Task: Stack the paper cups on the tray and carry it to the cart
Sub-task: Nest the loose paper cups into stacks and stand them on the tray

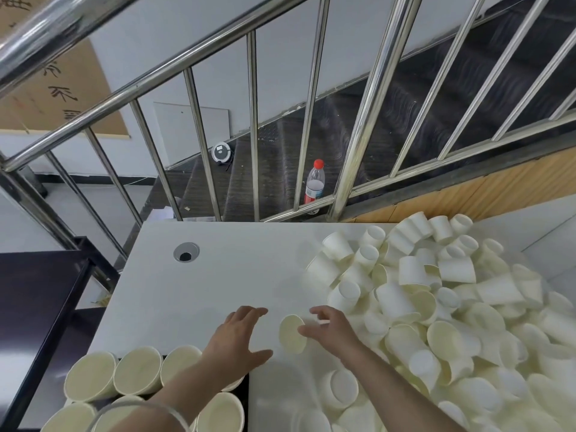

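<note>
Paper cups are seen in three places: one loose cup (292,334) lying on its side at lower centre of the frame, a large jumbled heap of cups (436,307) filling the right side of the white table (218,275), and a group of upright cups (137,374) standing mouth-up on the dark tray (243,397) at the lower left. The task is judged to be at an early to middle stage: several upright cups or stacks are already set on the tray, but most cups are not yet gathered, and the carrying has not begun. Whether the upright ones are single cups or stacks cannot be told from above.

The loose cup lies between the two hands, its open mouth turned towards the camera. It is touched, or nearly touched, on its right side by the right hand (330,330), whose thumb and fingers are curved around it without clearly closing; a firm grip cannot be confirmed. The left hand (240,338) is held just left of the cup, apart from it, with fingers spread and extended above the table.

Beyond the table, a steel stair railing (255,129) and a red-capped plastic bottle (314,182) are seen. A dark cart or shelf (37,291) appears at the left edge.
</note>
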